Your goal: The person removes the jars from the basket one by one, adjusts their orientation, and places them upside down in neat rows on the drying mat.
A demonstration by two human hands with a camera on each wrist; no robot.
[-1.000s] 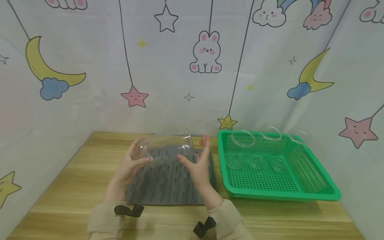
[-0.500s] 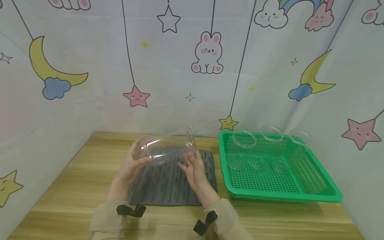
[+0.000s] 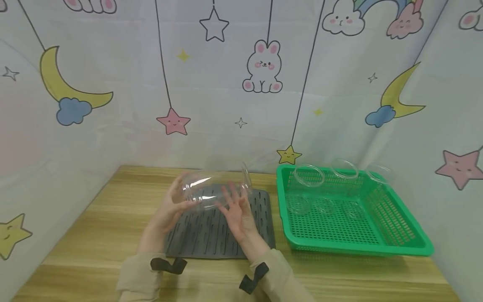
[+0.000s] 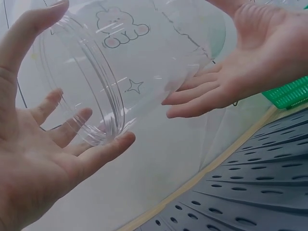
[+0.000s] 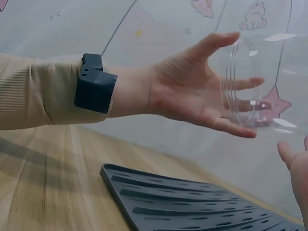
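A clear plastic jar is held on its side above the grey slotted mat. My left hand grips its ringed end, thumb and fingers spread round the rim, as the left wrist view shows of the hand and jar. Over the wider end, my right hand has its fingers straight and spread against or just beside the wall; contact is unclear. The right wrist view shows the left hand on the jar's rim, with part of the right hand at the right edge.
A green perforated basket stands right of the mat, holding several clear round-rimmed containers. Wooden tabletop extends around the mat. Behind hangs a white cloth printed with moons, stars and rabbits.
The right hand has moved left from beside the jar's wide end to its near side, fingers now spread. The left hand keeps its grip. The jar has shifted slightly right in view.
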